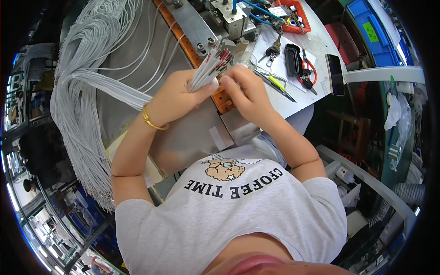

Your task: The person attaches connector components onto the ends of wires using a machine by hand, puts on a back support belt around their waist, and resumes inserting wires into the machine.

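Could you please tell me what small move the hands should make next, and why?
Probably the right hand should even up the cable ends: they fan out unevenly from the bundle of grey cables that the left hand grips, and the right hand's fingers are close beside them.

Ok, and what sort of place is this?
Most likely a cable-assembly workshop: a great mass of thin, pale cables on the left, a metal machine with blue tubes at the top of the picture, and a red bin of small items beside it.
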